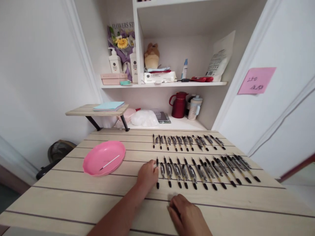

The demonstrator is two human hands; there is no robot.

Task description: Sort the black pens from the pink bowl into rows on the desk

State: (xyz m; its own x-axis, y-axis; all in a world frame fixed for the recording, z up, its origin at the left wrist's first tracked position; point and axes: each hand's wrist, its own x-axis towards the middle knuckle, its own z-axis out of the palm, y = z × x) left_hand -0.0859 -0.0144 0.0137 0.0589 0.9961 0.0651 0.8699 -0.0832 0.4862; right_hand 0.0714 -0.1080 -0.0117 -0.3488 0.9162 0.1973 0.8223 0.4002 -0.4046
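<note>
At the left end of the front row of pens, my left hand [147, 174] has its curled fingers against a clear-barrelled pen [157, 182] with black ends, gripping its side. The pen lies flat on the table, pointing away from me. To its right lie more such pens, with loose black-and-clear pen caps [162, 170] between several of them. My right hand [185, 211] rests on the table near the front edge, below the row. Its fingers are curled in, and no object shows in them.
A pink dish [88, 160] holding a thin white stick [110, 162] sits on the left of the slatted table [81, 200]. Behind the front row lies a second row of pens and caps [174, 144]. A small raised stand [81, 110] bears a blue pad [109, 106]. Shelves rise behind.
</note>
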